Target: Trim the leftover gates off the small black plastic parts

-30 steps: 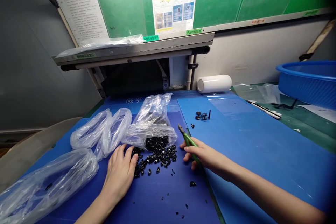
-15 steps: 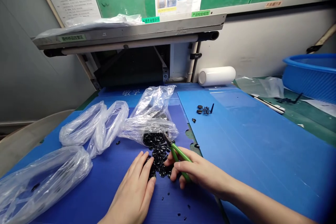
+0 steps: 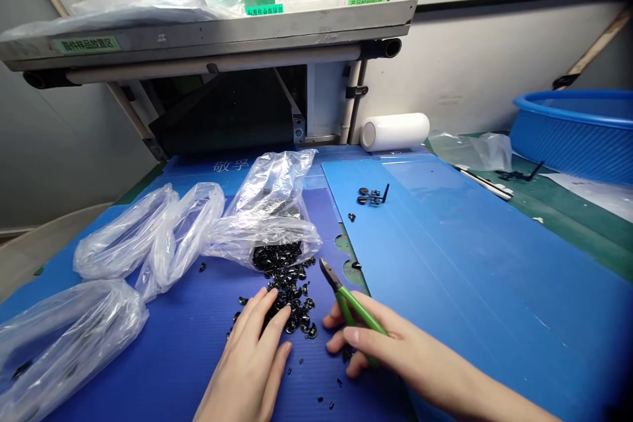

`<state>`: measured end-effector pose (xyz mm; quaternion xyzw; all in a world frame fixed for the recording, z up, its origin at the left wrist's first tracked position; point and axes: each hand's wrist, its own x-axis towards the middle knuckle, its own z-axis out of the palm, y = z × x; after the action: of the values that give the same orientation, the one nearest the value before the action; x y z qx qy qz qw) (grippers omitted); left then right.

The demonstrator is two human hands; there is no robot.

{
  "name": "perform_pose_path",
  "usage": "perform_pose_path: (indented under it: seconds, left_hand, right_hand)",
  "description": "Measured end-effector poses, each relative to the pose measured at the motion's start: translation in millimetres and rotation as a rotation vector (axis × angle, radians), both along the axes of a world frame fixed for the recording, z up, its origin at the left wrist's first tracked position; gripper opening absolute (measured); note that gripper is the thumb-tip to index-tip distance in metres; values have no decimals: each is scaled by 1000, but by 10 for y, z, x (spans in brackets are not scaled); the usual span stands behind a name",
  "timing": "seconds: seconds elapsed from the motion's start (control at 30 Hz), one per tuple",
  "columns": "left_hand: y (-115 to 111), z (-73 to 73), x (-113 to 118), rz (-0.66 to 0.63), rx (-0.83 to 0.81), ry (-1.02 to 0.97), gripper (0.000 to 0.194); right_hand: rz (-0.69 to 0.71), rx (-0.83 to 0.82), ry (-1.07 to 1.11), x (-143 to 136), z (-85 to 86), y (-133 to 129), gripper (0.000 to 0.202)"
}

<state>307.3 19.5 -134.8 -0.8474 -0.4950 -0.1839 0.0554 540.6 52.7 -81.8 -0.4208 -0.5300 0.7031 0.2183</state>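
Note:
Small glossy black parts spill from the mouth of a clear plastic bag onto the dark blue sheet. My left hand lies palm down at the near left edge of this pile, its fingers spread and touching some parts. Green-handled cutters are held in my right hand, to the right of the pile, with their dark tip pointing up and left. A few black bits lie beneath the fingers of my right hand; whether they are held is unclear.
Rolled-open clear bags lie at the left. On the light blue board sits a black sprue piece. Behind are a white roll, a metal shelf and, at right, a blue basket.
My right hand has moved right with the cutters, away from the pile. Under my left hand, parts have spread leftward. The whole view has shifted slightly.

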Motion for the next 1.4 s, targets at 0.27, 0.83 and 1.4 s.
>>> perform_pose_path:
  seconds: [0.27, 0.83, 1.4]
  left_hand:
    - [-80, 41, 408, 98, 9, -175, 16]
    - [-76, 6, 677, -33, -197, -400, 14]
    - [-94, 19, 699, -45, -187, -407, 19]
  right_hand:
    - [-87, 136, -50, 216, 21, -26, 27]
    - [203, 856, -822, 641, 2, -287, 38]
    - [401, 945, -914, 649, 32, -300, 46]
